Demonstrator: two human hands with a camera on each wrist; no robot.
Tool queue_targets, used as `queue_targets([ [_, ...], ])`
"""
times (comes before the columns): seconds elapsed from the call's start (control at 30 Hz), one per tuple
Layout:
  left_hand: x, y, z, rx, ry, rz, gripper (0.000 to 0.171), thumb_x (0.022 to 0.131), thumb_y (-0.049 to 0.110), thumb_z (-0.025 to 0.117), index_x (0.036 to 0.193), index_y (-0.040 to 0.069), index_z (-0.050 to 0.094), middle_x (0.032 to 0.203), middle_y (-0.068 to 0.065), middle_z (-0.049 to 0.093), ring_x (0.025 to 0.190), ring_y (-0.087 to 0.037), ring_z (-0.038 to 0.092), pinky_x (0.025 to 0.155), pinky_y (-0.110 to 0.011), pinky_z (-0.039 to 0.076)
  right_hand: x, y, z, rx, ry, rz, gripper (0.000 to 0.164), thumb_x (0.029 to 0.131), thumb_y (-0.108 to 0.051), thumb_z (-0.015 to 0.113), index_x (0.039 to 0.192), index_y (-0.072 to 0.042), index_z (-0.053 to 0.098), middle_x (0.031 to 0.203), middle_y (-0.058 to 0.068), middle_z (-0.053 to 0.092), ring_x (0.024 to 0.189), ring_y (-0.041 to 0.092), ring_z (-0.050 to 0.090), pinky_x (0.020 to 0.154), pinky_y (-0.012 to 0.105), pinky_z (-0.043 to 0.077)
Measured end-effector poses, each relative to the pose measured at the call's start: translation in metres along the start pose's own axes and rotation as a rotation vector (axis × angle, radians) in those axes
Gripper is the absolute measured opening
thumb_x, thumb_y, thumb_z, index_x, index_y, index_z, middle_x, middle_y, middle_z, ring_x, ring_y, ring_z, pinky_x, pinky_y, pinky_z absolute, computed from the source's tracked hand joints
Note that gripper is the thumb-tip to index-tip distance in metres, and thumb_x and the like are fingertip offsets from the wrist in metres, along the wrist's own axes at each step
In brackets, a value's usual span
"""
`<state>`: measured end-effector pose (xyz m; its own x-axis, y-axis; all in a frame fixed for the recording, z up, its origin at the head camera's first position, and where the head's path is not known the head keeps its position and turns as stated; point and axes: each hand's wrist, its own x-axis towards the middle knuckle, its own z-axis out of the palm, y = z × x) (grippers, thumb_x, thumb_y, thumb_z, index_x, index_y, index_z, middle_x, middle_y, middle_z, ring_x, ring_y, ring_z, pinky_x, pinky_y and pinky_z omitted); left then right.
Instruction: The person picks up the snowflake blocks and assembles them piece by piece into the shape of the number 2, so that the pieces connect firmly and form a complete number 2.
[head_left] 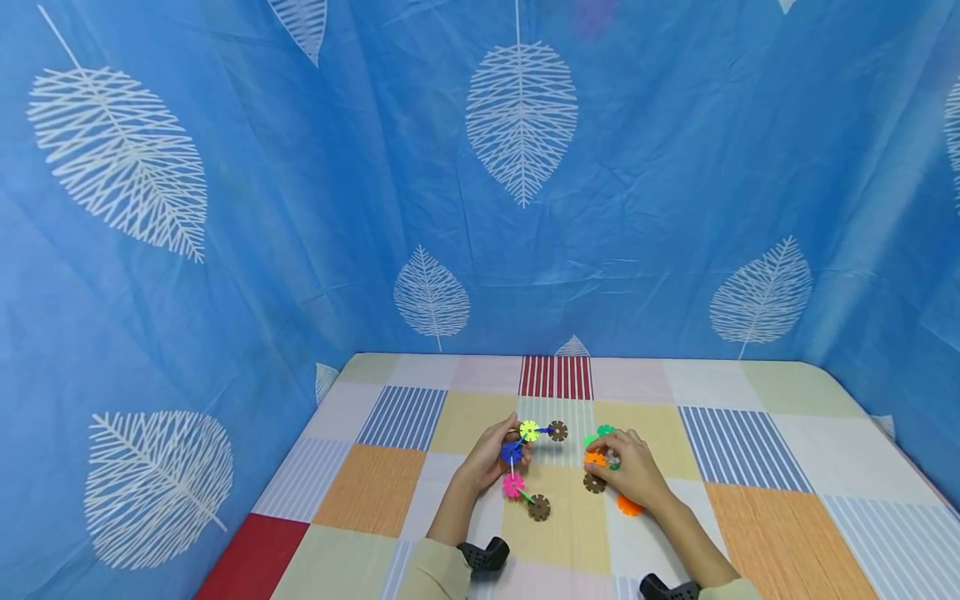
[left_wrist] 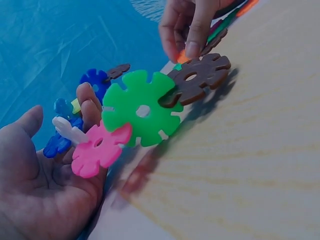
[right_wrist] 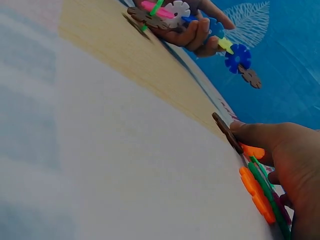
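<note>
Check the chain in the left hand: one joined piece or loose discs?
Joined. In the left wrist view the brown disc, green disc and pink disc slot edge to edge, and the left hand holds them.

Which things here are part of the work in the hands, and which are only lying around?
In hand:
- linked chain of snowflake discs, gripped by the left hand
- loose discs under the right hand

Lying about:
- patchwork cloth
- blue leaf-print backdrop
</note>
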<state>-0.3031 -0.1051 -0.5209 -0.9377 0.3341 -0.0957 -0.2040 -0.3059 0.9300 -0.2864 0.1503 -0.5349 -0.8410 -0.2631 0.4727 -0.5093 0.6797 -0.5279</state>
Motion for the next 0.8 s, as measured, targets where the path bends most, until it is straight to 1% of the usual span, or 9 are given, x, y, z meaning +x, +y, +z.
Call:
queue_targets([
  [0.17,0.001,0.000,0.000,-0.003,0.004,-0.005,0.047,0.094,0.044,0.047,0.110,0.000,0.042,0.079,-0.010,0.059,0.058,-0.011,0.058,0.059,-0.023,0.052,0.000,-0.001,0.000,0.056,0.022,-0.011,0.026,0.068,-0.021,0.082,0.087,-0.021,0.064,0.070,-0.012,0.045,0.067,0.008,0.036,0.059,0.025,0.032],
  [0.3,0.001,0.000,0.001,-0.001,0.008,0.003,0.053,0.094,0.040,0.050,0.118,-0.005,0.038,0.076,-0.009,0.057,0.057,-0.011,0.057,0.057,-0.021,0.051,0.001,-0.004,0.000,0.126,0.068,-0.002,0.025,0.071,-0.010,0.079,0.088,-0.018,0.063,0.071,-0.010,0.048,0.064,0.007,0.040,0.054,0.022,0.035],
  [0.37,0.001,0.000,0.001,0.013,0.003,0.009,0.047,0.093,0.036,0.052,0.113,-0.005,0.040,0.075,-0.009,0.056,0.057,-0.010,0.056,0.056,-0.019,0.050,0.002,-0.007,0.000,0.192,0.108,0.025,0.022,0.073,-0.007,0.077,0.090,-0.015,0.064,0.074,-0.008,0.054,0.063,0.008,0.043,0.052,0.021,0.038],
  [0.43,0.001,0.000,0.002,0.027,0.003,0.012,0.034,0.093,0.031,0.054,0.102,0.000,0.045,0.072,-0.008,0.057,0.055,-0.009,0.056,0.054,-0.018,0.049,0.003,-0.010,0.000,0.266,0.145,0.067,0.019,0.077,-0.008,0.074,0.093,-0.013,0.066,0.076,-0.006,0.059,0.064,0.008,0.047,0.052,0.019,0.041],
  [0.5,0.000,0.000,0.003,0.037,-0.006,0.012,0.026,0.093,0.027,0.054,0.088,0.004,0.043,0.070,-0.007,0.058,0.055,-0.009,0.056,0.052,-0.017,0.048,0.004,-0.014,0.001,0.365,0.171,0.115,0.018,0.079,-0.011,0.073,0.096,-0.009,0.068,0.078,-0.002,0.062,0.065,0.008,0.051,0.053,0.019,0.044],
  [0.57,-0.001,0.000,0.005,0.031,-0.010,0.011,0.022,0.093,0.023,0.054,0.084,0.007,0.041,0.069,-0.007,0.059,0.054,-0.009,0.056,0.051,-0.017,0.047,0.005,-0.018,0.003,0.461,0.185,0.161,0.021,0.080,-0.014,0.072,0.099,-0.006,0.069,0.081,0.003,0.065,0.066,0.011,0.055,0.055,0.019,0.047],
  [0.67,-0.001,0.001,0.008,0.027,-0.017,0.020,0.019,0.094,0.017,0.051,0.098,0.000,0.046,0.070,-0.007,0.060,0.054,-0.008,0.056,0.049,-0.016,0.046,0.005,-0.025,0.005,0.616,0.189,0.214,0.025,0.081,-0.010,0.070,0.104,0.001,0.066,0.083,0.013,0.067,0.067,0.019,0.061,0.058,0.023,0.052],
  [0.73,-0.002,0.001,0.011,0.026,-0.018,0.019,0.026,0.094,0.013,0.049,0.113,-0.004,0.048,0.072,-0.007,0.059,0.054,-0.007,0.054,0.049,-0.016,0.046,0.006,-0.030,0.006,0.653,0.193,0.227,0.024,0.082,-0.005,0.068,0.104,0.003,0.064,0.085,0.016,0.067,0.068,0.024,0.065,0.061,0.026,0.054],
  [0.8,-0.002,0.001,0.014,0.029,-0.021,0.012,0.033,0.094,0.011,0.046,0.124,-0.004,0.050,0.072,-0.006,0.057,0.053,-0.006,0.051,0.048,-0.016,0.044,0.005,-0.037,0.005,0.667,0.196,0.218,0.021,0.082,0.001,0.066,0.102,0.005,0.063,0.085,0.019,0.067,0.071,0.028,0.066,0.064,0.028,0.055],
])
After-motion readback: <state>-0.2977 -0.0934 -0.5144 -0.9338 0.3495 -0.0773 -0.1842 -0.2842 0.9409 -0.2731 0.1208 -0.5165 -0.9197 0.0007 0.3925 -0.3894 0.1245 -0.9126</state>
